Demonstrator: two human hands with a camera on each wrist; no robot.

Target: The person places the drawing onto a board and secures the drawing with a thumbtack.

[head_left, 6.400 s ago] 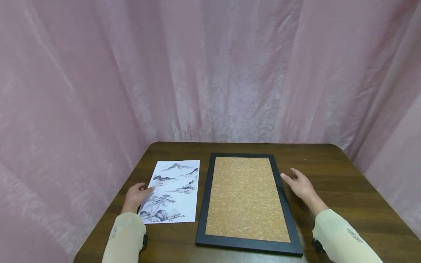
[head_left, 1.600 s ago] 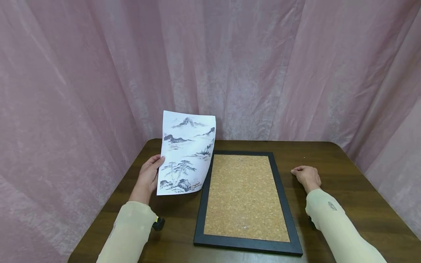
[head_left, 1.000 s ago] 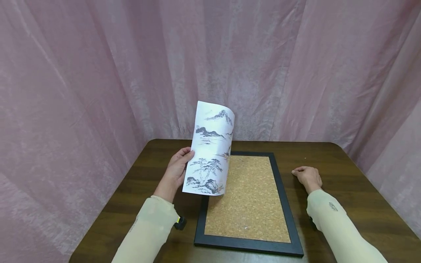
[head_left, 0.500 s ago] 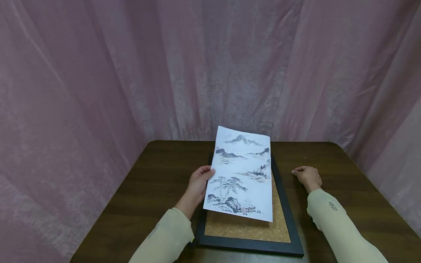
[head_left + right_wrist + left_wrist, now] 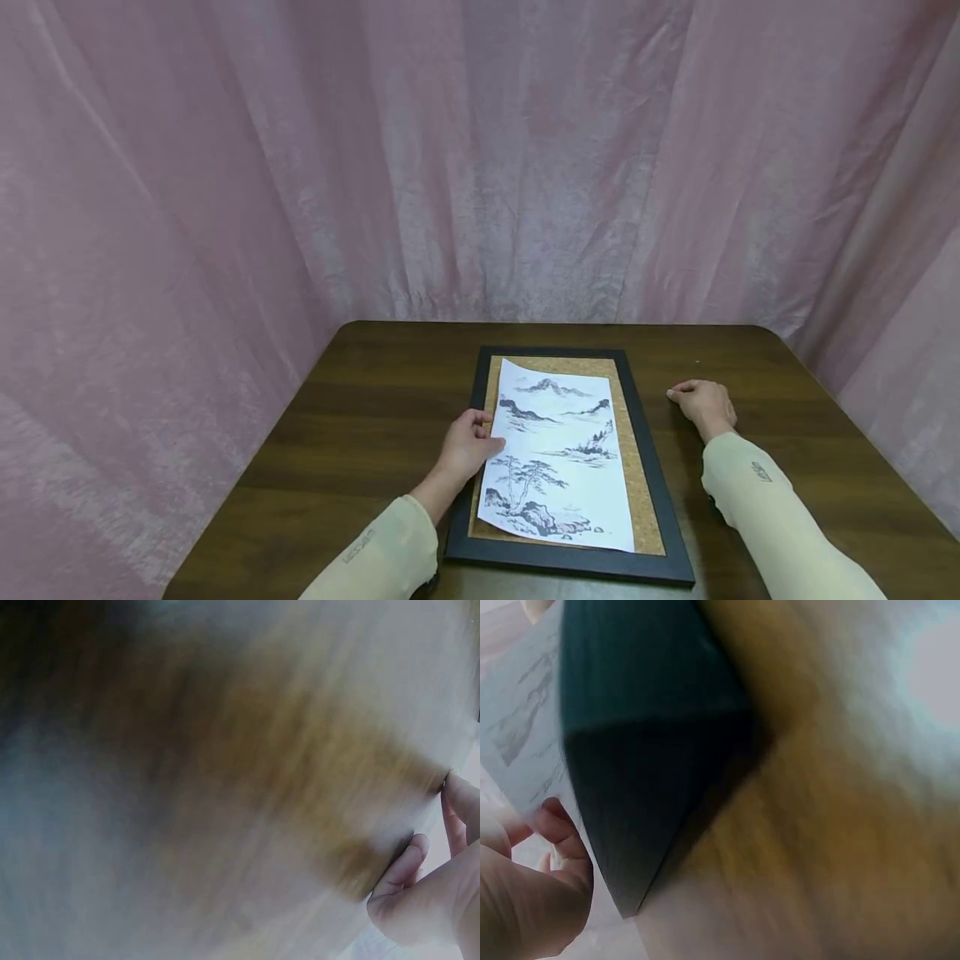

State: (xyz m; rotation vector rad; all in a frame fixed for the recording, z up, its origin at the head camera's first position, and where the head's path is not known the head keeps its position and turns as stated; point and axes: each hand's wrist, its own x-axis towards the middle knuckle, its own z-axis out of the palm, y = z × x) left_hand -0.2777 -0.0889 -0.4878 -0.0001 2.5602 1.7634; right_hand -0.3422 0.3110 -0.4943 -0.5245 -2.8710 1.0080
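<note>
My left hand pinches the left edge of a white sheet of paper printed with ink mountains and pines. The sheet lies over a cork board with a black frame; its upper left corner and lower edge curl up a little. In the left wrist view, the thumb and finger meet at the paper's edge beside the dark frame corner. My right hand rests on the table to the right of the board, fingers loosely curled, holding nothing. The right wrist view shows its fingertips against the wood.
The brown wooden table has rounded far corners. Behind it and at both sides hang pink curtains. The frame stands slightly raised above the tabletop.
The paper, first flat on the table left of the board, has been lifted by my left hand, carried right and lowered over the cork. My right hand has settled on the table.
</note>
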